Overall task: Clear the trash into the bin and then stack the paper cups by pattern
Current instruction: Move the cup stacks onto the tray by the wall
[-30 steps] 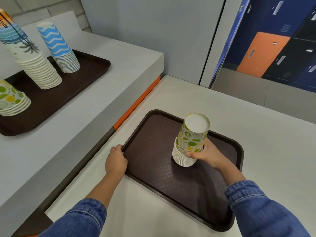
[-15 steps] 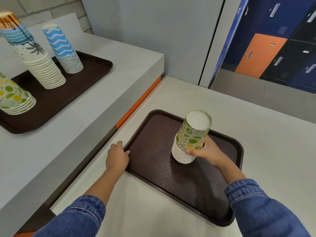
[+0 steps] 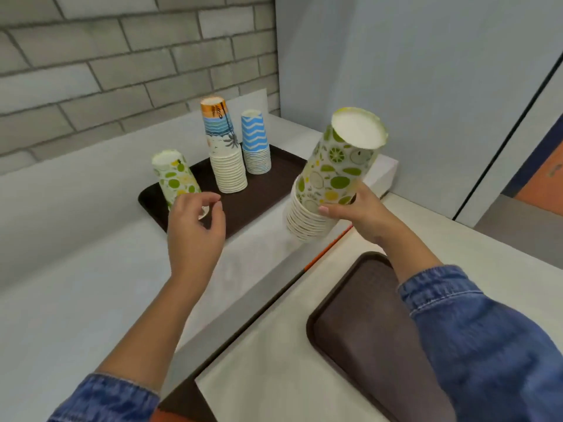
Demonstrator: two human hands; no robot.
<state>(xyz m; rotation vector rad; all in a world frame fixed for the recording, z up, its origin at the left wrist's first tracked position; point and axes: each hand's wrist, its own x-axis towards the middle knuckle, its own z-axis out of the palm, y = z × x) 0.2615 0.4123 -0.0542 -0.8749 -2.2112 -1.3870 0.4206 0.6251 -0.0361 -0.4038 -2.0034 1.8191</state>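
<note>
My right hand [image 3: 361, 214] grips a tall stack of upside-down fruit-pattern cups [image 3: 332, 175], held tilted in the air above the edge of the raised counter. On the far brown tray [image 3: 259, 193] stand three upside-down stacks: a short fruit-pattern stack [image 3: 173, 176], a beach-pattern stack [image 3: 224, 150] and a blue zigzag stack [image 3: 256, 141]. My left hand [image 3: 195, 226] hovers in front of the short fruit-pattern stack with fingers loosely curled, holding nothing and hiding that stack's base.
A second brown tray [image 3: 365, 336] lies bare on the lower table at the right, partly under my right sleeve. An orange strip [image 3: 323, 254] marks the step between the raised counter and the table. A brick wall rises behind the counter.
My right hand lifted the fruit-pattern stack off the near tray and carried it toward the far tray. My left hand left the near tray's edge and reached up to the short fruit-pattern stack. The view swung left.
</note>
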